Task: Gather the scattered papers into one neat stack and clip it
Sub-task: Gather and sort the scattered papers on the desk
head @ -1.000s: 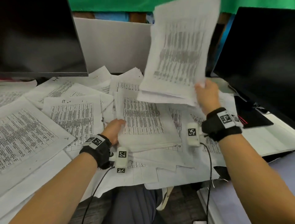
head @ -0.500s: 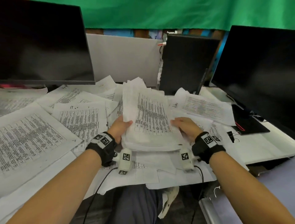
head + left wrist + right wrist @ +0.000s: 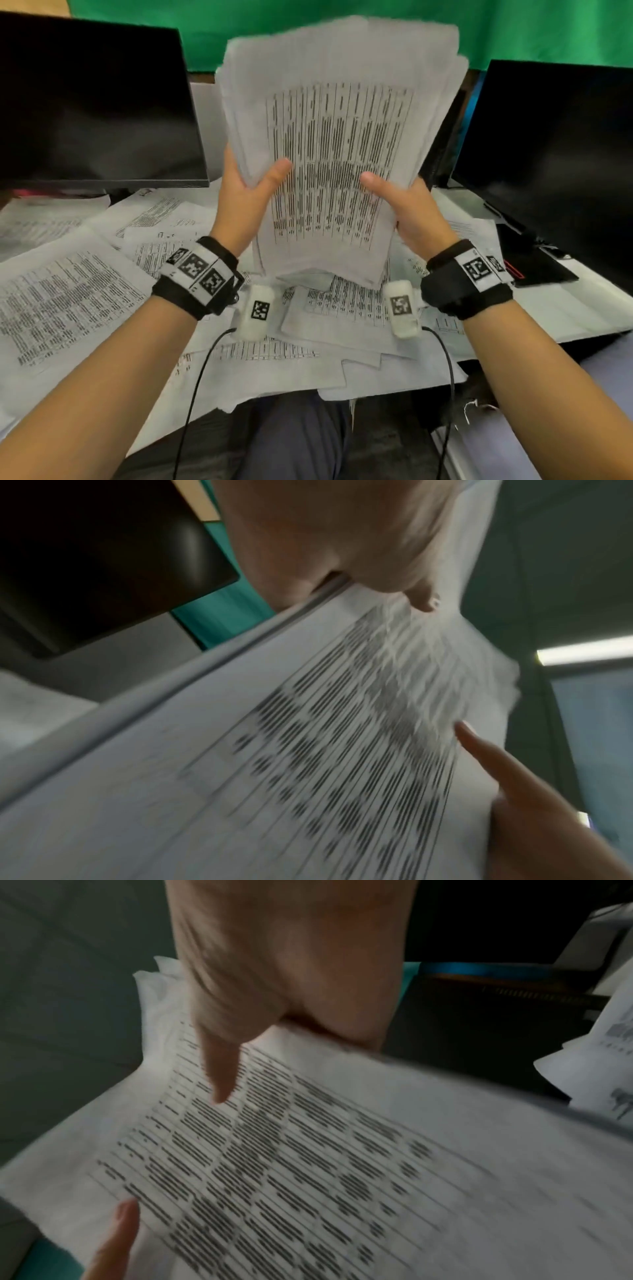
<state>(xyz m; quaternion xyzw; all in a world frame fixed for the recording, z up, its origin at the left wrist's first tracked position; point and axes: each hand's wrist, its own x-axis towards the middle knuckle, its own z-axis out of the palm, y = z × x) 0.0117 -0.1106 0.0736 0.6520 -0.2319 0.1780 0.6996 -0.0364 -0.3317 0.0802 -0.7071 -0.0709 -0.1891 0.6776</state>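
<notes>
A thick stack of printed papers (image 3: 339, 144) stands upright in the head view, its lower edge just above the loose sheets (image 3: 68, 301) spread over the desk. My left hand (image 3: 246, 202) grips the stack's left side, thumb across the front page and fingers behind. My right hand (image 3: 407, 205) grips the right side in the same way. The left wrist view shows the stack (image 3: 308, 750) close up and blurred, with both thumbs on it. In the right wrist view the stack (image 3: 342, 1164) fills the lower half. No clip is visible.
A dark monitor (image 3: 92, 102) stands at the back left and another monitor (image 3: 555, 150) at the right. A black and red object (image 3: 534, 260) lies by the right monitor. Sheets hang over the desk's front edge (image 3: 274, 383) above my lap.
The right hand brought its sheets down onto the pile under the left hand; then both hands lifted the combined stack upright off the desk.
</notes>
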